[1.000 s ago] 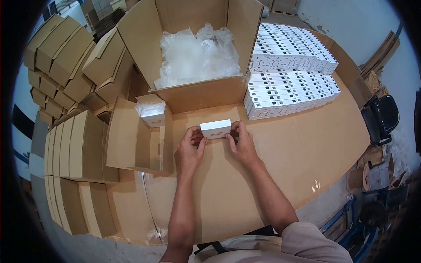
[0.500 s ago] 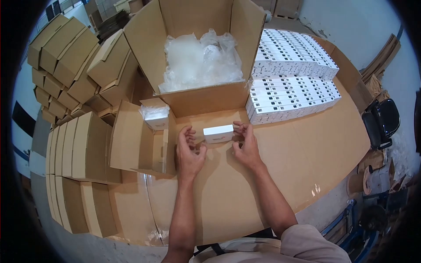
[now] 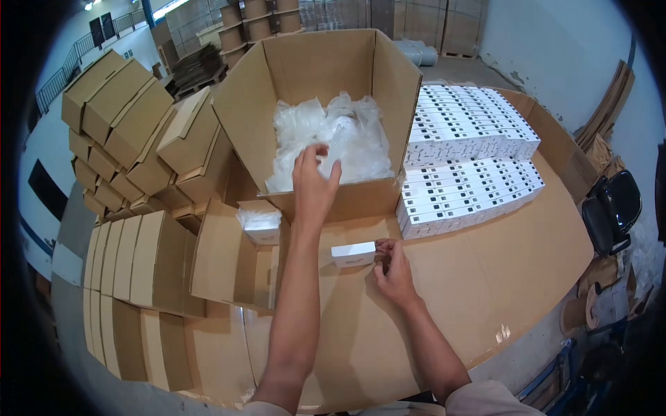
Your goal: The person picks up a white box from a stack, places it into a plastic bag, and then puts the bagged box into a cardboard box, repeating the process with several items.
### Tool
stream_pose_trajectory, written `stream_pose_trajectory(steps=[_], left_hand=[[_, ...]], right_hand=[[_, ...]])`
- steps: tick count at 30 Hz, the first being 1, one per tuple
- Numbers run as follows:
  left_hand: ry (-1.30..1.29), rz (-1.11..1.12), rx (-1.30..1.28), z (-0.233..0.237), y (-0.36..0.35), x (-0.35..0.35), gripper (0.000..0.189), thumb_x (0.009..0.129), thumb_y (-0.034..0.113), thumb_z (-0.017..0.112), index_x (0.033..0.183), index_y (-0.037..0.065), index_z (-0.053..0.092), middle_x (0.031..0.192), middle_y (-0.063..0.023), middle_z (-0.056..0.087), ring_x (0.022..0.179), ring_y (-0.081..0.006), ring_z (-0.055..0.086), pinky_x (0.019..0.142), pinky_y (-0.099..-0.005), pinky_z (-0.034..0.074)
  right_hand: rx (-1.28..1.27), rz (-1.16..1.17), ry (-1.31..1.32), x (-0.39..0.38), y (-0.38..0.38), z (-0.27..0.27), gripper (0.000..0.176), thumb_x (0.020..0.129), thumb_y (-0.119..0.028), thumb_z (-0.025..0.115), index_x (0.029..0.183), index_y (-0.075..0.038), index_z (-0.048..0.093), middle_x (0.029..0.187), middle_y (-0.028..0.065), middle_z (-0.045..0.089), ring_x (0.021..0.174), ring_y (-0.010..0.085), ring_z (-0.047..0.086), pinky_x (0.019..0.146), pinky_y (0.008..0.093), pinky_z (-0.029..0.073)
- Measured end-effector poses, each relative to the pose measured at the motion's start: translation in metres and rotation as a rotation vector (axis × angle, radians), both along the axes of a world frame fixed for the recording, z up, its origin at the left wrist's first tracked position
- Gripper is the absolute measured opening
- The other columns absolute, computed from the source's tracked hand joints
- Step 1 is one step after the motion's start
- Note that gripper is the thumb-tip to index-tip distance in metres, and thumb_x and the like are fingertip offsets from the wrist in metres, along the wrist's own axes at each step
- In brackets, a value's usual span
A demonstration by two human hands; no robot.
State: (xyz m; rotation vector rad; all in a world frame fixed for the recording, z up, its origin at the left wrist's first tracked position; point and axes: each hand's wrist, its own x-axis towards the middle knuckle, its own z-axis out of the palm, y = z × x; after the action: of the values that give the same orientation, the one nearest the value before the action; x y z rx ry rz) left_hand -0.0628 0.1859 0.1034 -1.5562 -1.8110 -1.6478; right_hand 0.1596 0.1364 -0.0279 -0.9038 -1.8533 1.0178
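A small white box [image 3: 353,254] with faint printing on its front stands on the cardboard-covered table. My right hand [image 3: 397,274] is at its right end, fingers and thumb curled against that end. My left hand [image 3: 316,182] is raised over the front wall of a large open carton [image 3: 243,104], its fingers apart and holding nothing. Just beyond the fingertips, clear plastic bags [image 3: 354,142] fill the carton. To the left of the white box, an open brown box [image 3: 218,256] contains another white box [image 3: 263,234] with plastic on top.
White printed boxes [image 3: 472,197] are stacked in two rows at the right. Brown cartons [image 3: 125,104] pile up at the far left, with several upright brown boxes [image 3: 149,260] nearer. A black chair [image 3: 610,208] stands beyond the table's right edge.
My left hand has left the white box's side and moved up to the large carton. My right hand stays by the box. The view has tilted up.
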Motion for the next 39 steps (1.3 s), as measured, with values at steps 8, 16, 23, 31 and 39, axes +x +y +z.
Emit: stream_pose_trajectory(steps=[8, 16, 23, 31, 39], left_hand=[[-0.084, 0.003, -0.485, -0.006, 0.060, -0.030, 0.027, 0.086, 0.012, 0.078, 0.104, -0.005, 0.068, 0.098, -0.0246, 0.072, 0.094, -0.0385, 0.071, 0.086, -0.0444, 0.055], [-0.121, -0.077, -0.363, -0.004, 0.050, -0.025, 0.025, 0.085, 0.009, 0.078, 0.103, -0.003, 0.066, 0.095, -0.0211, 0.073, 0.086, -0.0317, 0.072, 0.080, -0.0410, 0.056], [-0.514, -0.354, -0.038, 0.016, 0.018, -0.019, 0.022, 0.091, 0.006, 0.075, 0.108, -0.003, 0.063, 0.096, -0.0079, 0.069, 0.082, -0.0138, 0.067, 0.072, -0.0301, 0.056], [-0.729, -0.567, -0.039, 0.009, -0.094, 0.033, 0.023, 0.095, 0.007, 0.072, 0.113, -0.003, 0.064, 0.100, -0.0052, 0.070, 0.087, -0.0107, 0.066, 0.081, -0.0273, 0.054], [-0.909, -0.678, -0.312, -0.112, -0.165, 0.079, 0.025, 0.096, -0.001, 0.063, 0.121, -0.001, 0.063, 0.110, -0.0034, 0.070, 0.100, -0.0112, 0.066, 0.088, -0.0287, 0.053]], right_hand=[[0.000, -0.006, -0.009, -0.001, -0.001, 0.001, 0.042, 0.082, 0.010, 0.056, 0.123, 0.003, 0.046, 0.120, 0.0228, 0.061, 0.115, 0.0367, 0.062, 0.099, 0.0451, 0.050], [0.021, -0.018, 0.009, 0.000, 0.001, -0.002, 0.039, 0.084, 0.009, 0.054, 0.121, 0.003, 0.047, 0.117, 0.0215, 0.063, 0.114, 0.0346, 0.066, 0.097, 0.0434, 0.053], [-0.037, -0.101, 0.163, 0.001, 0.000, -0.015, 0.032, 0.088, 0.008, 0.053, 0.119, 0.003, 0.048, 0.116, 0.0177, 0.066, 0.107, 0.0265, 0.071, 0.089, 0.0366, 0.057], [-0.025, -0.151, 0.300, 0.004, -0.007, -0.028, 0.027, 0.092, 0.009, 0.052, 0.118, 0.003, 0.047, 0.110, 0.0158, 0.066, 0.099, 0.0242, 0.073, 0.084, 0.0332, 0.059], [-0.571, 0.216, 0.655, 0.035, -0.026, -0.016, 0.023, 0.102, -0.010, 0.059, 0.124, 0.000, 0.057, 0.104, 0.0065, 0.065, 0.087, 0.0140, 0.067, 0.083, 0.0286, 0.056]])
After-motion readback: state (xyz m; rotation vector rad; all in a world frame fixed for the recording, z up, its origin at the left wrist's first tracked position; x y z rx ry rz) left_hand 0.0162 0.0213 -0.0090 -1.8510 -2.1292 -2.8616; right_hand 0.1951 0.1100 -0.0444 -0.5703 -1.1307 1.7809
